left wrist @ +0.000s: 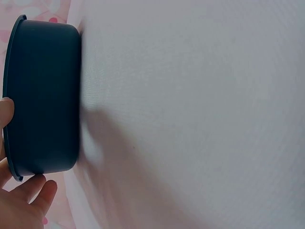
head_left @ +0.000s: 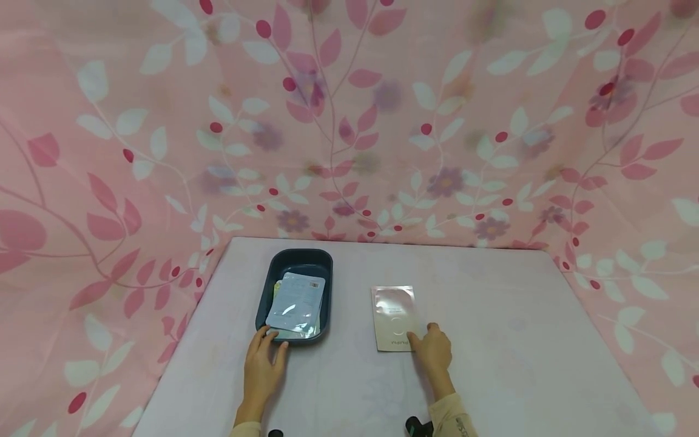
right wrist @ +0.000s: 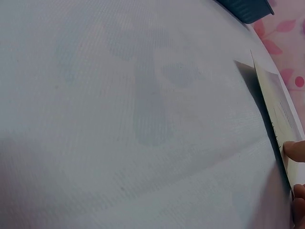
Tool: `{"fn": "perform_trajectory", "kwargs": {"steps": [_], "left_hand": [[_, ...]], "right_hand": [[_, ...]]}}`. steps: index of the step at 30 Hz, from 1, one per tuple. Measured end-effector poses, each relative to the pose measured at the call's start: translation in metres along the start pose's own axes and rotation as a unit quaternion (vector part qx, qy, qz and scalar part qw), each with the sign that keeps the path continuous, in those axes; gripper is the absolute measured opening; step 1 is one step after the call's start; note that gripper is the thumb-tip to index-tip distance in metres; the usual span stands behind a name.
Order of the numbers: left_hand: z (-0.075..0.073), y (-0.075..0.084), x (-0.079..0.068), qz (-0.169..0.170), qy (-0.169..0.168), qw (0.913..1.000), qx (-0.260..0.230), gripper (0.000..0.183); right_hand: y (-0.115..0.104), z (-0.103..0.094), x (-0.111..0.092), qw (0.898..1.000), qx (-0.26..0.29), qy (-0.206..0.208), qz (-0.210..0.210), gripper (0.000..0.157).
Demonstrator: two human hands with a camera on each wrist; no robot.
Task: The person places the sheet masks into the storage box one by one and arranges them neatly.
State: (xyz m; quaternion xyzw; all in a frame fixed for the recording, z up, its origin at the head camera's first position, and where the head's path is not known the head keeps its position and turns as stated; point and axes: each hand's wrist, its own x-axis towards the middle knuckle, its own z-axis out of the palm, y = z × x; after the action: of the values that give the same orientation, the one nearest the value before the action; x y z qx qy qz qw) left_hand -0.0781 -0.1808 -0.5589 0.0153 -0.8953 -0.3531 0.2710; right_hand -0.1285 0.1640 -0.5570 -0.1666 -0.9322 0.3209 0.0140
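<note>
A dark blue-green rectangular bin (head_left: 297,257) stands on the left of the table, with light-blue and greenish flat packets (head_left: 297,301) stacked inside. At its near-left corner my left hand (head_left: 261,370) grips the rim, and the thumb (left wrist: 5,112) shows against the bin wall in the left wrist view. My right hand (head_left: 434,353) pinches the lower right edge of a flat beige-silver foil packet (head_left: 392,315), thumb on top and fingers at the edge. In the right wrist view this packet (right wrist: 272,102) is tilted a little off the cloth, casting a shadow.
White cloth covers the table (head_left: 491,303). Pink leaf-patterned fabric (head_left: 349,121) hangs behind and at both sides. Black objects (head_left: 417,426) show near the wrists at the bottom of the head view.
</note>
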Motion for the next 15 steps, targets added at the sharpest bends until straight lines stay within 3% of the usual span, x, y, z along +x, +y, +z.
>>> {"fn": "perform_trajectory", "kwargs": {"steps": [15], "left_hand": [[0.0018, -0.0025, -0.0005, -0.001, 0.001, 1.0000, 0.004, 0.032]], "right_hand": [[0.0009, -0.0001, -0.0009, 0.997, 0.066, 0.014, 0.039, 0.037]]}}
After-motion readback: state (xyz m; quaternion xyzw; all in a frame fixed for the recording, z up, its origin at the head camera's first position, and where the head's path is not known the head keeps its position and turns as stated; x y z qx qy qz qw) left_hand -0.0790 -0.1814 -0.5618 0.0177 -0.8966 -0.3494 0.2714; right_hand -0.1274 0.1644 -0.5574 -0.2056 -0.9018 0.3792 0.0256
